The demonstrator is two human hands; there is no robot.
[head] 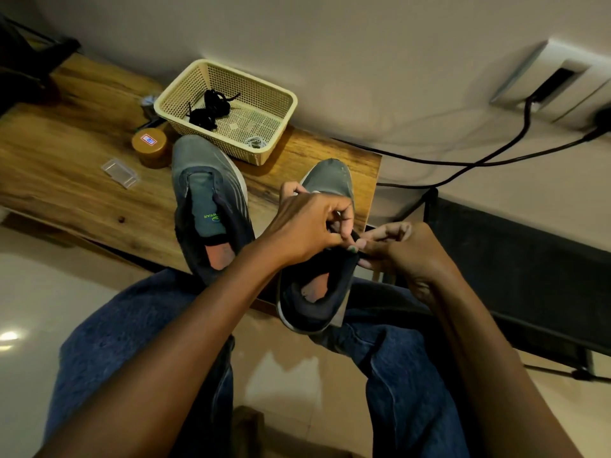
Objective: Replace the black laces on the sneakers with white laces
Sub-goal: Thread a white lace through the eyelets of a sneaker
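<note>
Working over right sneaker (325, 256), both hands were busy at eyelet rows. Left hand (307, 226) curled tight, fingertips pinched on something small at tongue, likely lace end, too hidden to confirm. Right hand (401, 249) closed on collar edge, steadied shoe. Left sneaker (208, 206) stood unlaced beside it on wooden surface (66, 153). Black laces (210, 109) lay in cream basket (228, 104); pale coil (254, 142) there, maybe white lace. Best move, I judged: brace shoe firm, feed tip straight, draw both ends even.
</note>
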